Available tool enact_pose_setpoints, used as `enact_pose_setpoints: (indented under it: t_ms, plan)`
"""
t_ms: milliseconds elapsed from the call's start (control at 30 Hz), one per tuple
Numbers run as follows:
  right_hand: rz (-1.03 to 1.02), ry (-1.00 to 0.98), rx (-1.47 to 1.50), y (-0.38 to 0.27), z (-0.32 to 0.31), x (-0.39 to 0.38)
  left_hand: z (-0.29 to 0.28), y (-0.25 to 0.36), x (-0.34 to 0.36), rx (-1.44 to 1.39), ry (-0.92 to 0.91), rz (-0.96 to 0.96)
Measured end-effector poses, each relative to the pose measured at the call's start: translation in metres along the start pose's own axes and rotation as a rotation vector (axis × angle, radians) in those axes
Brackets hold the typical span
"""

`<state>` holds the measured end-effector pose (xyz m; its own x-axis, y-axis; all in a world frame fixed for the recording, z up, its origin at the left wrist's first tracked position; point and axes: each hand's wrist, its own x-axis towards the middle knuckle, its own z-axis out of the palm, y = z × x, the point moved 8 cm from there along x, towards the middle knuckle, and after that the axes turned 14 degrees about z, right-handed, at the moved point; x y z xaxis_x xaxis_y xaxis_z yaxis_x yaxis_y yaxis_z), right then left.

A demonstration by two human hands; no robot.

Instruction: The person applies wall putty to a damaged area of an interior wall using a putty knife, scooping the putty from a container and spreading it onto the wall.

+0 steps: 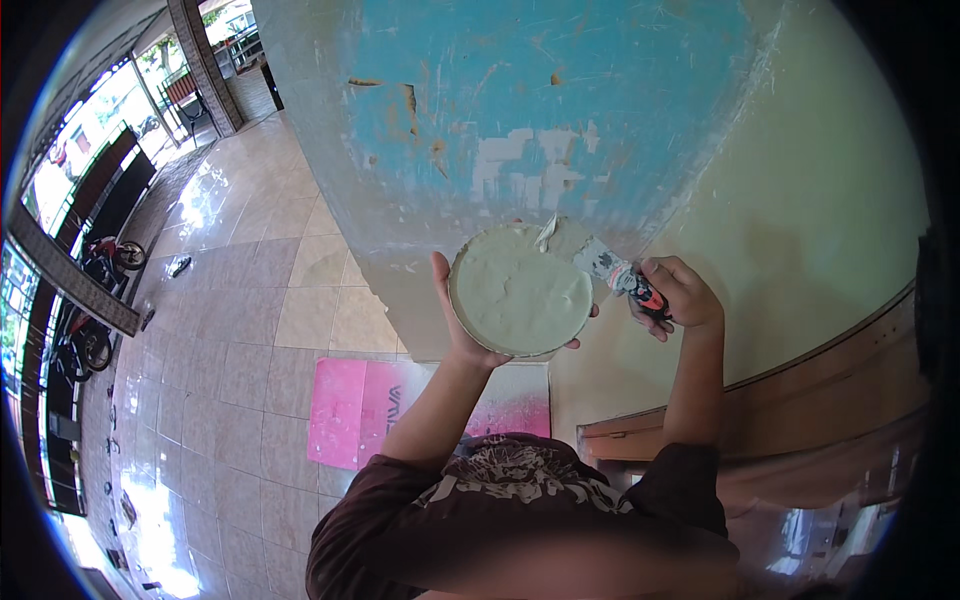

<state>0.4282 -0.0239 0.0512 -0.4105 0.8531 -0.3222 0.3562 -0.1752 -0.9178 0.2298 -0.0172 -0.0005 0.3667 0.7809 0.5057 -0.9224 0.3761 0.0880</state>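
My left hand [466, 338] cups a round, shallow tub [452, 300] from below, its thumb up along the left side and fingertips showing past the right rim. Pale green putty [515, 290] fills the tub with a smooth, slightly ridged surface. Closed round the orange-and-black handle of a putty knife [612, 270] is my right hand [685, 295]. The knife's blade, smeared with putty, points at the tub's upper right rim; whether it touches cannot be told. A small dab of putty [546, 235] stands up by the tub's far edge.
In front is a wall with a scraped blue area [560, 70] and white filler patches [520, 155]. A pink sheet [345, 410] lies on the tiled floor [240, 350]. Brown woodwork [810, 405] curves along the right. Motorcycles [95, 345] stand far left, near a pillar [205, 70].
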Motion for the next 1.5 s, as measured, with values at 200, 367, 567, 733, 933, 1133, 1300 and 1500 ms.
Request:
enact_pose_setpoints:
  t_ms: [200, 367, 567, 733, 933, 1133, 1300, 1500]
  plan:
    - [-0.057, -0.041, 0.167, -0.004, 0.003, 0.007, -0.002, 0.005, 0.006, -0.043, 0.035, -0.025]
    - [-0.254, 0.372, -0.088, -0.037, 0.010, 0.002, 0.021, 0.035, 0.031, -0.126, -0.011, 0.007]
    - [-0.710, 0.781, -0.586, -0.111, 0.040, -0.011, 0.059, 0.077, 0.073, -0.051, -0.129, 0.081]
    - [-0.758, 1.008, -0.868, -0.152, 0.057, -0.012, 0.076, 0.101, 0.099, 0.000, -0.155, 0.117]
    - [-0.810, 1.141, -1.036, -0.189, 0.071, 0.001, 0.084, 0.126, 0.107, 0.044, -0.157, 0.137]
    - [-0.931, 1.017, -0.813, -0.201, 0.070, 0.040, 0.089, 0.157, 0.115, 0.191, -0.210, 0.161]
    - [-1.000, 0.912, -0.843, -0.217, 0.088, 0.069, 0.095, 0.186, 0.121, 0.121, -0.295, 0.124]
    - [-1.030, 1.057, -0.818, -0.297, 0.089, 0.119, 0.107, 0.238, 0.130, 0.338, -0.221, 0.290]
